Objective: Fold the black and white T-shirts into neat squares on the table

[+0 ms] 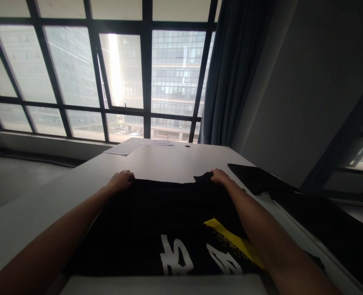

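A black T-shirt (169, 213) with large white lettering and a yellow stripe lies spread over the white table in front of me. My left hand (121, 180) is closed on its far left corner, fingers curled over the cloth. At the far right corner, my right hand (220, 176) pinches the fabric, and a small flap of it sticks up beside the fingers. The far edge runs nearly straight between both hands, with a slight dip. My right forearm covers part of the yellow stripe, and the fingertips are partly hidden.
Sheets of paper (123, 146) lie at the far left of the white table (181, 162), with a dark round spot (187, 146) near its far edge. Dark cloth (292, 205) lies along the right side. Beyond are a large window and a blue curtain (230, 69).
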Demonstrator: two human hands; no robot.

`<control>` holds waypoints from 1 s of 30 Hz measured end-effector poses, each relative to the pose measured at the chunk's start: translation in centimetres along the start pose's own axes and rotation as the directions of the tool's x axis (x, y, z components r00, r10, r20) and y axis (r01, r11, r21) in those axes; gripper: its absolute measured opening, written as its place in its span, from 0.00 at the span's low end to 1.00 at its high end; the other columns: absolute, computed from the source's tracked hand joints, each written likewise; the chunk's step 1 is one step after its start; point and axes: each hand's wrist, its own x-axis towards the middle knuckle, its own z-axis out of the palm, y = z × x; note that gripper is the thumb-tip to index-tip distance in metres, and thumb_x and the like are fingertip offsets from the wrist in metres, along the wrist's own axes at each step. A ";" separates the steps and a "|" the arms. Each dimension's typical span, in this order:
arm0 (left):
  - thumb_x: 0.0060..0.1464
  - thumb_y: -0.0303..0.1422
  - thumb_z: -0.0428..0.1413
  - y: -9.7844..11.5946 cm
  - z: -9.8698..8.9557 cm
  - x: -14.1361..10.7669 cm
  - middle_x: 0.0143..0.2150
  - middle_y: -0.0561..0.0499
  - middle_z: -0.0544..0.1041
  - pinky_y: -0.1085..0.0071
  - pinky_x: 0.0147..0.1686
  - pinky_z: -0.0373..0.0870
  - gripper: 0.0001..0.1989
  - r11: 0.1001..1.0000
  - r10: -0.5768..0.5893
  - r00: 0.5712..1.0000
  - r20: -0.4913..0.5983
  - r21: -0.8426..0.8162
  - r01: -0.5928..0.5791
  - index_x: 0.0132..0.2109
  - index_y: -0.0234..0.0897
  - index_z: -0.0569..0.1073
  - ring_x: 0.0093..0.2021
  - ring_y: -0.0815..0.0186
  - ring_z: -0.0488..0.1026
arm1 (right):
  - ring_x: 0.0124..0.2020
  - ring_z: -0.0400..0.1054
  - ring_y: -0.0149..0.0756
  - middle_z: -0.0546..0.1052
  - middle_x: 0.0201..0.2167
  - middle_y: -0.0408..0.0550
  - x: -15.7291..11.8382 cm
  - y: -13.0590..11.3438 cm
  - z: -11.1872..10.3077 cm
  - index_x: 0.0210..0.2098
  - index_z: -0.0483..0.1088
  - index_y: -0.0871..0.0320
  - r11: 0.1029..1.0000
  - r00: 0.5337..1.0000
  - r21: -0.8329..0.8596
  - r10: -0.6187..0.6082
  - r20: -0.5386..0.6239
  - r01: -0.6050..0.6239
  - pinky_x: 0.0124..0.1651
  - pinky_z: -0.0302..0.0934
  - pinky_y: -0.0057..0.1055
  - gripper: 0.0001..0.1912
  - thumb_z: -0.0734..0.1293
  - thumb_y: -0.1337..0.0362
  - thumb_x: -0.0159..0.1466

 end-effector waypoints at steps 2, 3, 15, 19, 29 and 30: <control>0.55 0.33 0.50 0.4 -1.0 -0.8 0.48 0.44 0.76 0.60 0.47 0.68 0.14 1.000 -0.014 0.996 -0.085 0.004 0.014 0.44 0.39 0.77 0.51 0.52 0.72 | 0.50 0.71 0.47 0.77 0.48 0.56 -2.0 0.3 -1.8 0.48 0.74 0.59 1.000 0.988 0.017 -0.005 -0.157 0.008 0.51 0.64 0.35 0.23 0.64 0.71 0.52; 0.55 0.34 0.50 0.4 -1.6 -1.3 0.49 0.43 0.75 0.59 0.48 0.68 0.14 1.000 -0.018 0.990 -0.139 -0.010 0.017 0.45 0.38 0.76 0.51 0.51 0.72 | 0.51 0.70 0.47 0.76 0.49 0.57 -3.3 0.6 -2.8 0.47 0.73 0.60 0.999 0.964 0.032 -0.014 -0.265 0.023 0.52 0.63 0.35 0.22 0.63 0.71 0.53; 0.45 0.38 0.53 -1.0 -2.6 -11.9 0.36 0.51 0.80 0.66 0.44 0.70 0.10 0.931 0.157 0.980 -0.119 -0.314 -0.187 0.33 0.42 0.77 0.40 0.58 0.75 | 0.43 0.73 0.42 0.79 0.43 0.46 -21.0 4.9 -6.3 0.46 0.75 0.53 0.954 0.964 0.182 -0.255 0.070 0.239 0.48 0.64 0.33 0.27 0.72 0.70 0.45; 0.44 0.40 0.55 -0.9 -2.7 -13.1 0.35 0.51 0.79 0.66 0.42 0.71 0.10 0.916 0.154 0.981 -0.116 -0.355 -0.186 0.31 0.42 0.76 0.39 0.58 0.74 | 0.47 0.72 0.43 0.79 0.45 0.48 -22.2 2.7 -5.7 0.48 0.76 0.52 0.928 0.939 0.175 -0.341 0.038 0.330 0.52 0.63 0.35 0.25 0.70 0.69 0.50; 0.49 0.45 0.55 -1.5 -3.5 -13.6 0.34 0.49 0.79 0.67 0.37 0.69 0.15 0.903 0.189 0.975 -0.116 -0.371 -0.219 0.33 0.41 0.79 0.34 0.60 0.73 | 0.41 0.74 0.43 0.81 0.37 0.47 -23.0 4.3 -8.5 0.38 0.79 0.55 0.880 0.953 0.374 -0.302 -0.034 0.293 0.47 0.66 0.35 0.13 0.67 0.59 0.56; 0.48 0.46 0.56 -1.4 -3.5 -13.7 0.34 0.49 0.79 0.67 0.37 0.69 0.15 0.901 0.190 0.978 -0.088 -0.380 -0.209 0.33 0.41 0.79 0.33 0.60 0.73 | 0.38 0.74 0.42 0.81 0.35 0.46 -23.4 4.3 -8.7 0.38 0.80 0.55 0.886 0.944 0.377 -0.321 0.081 0.269 0.43 0.67 0.33 0.14 0.69 0.57 0.54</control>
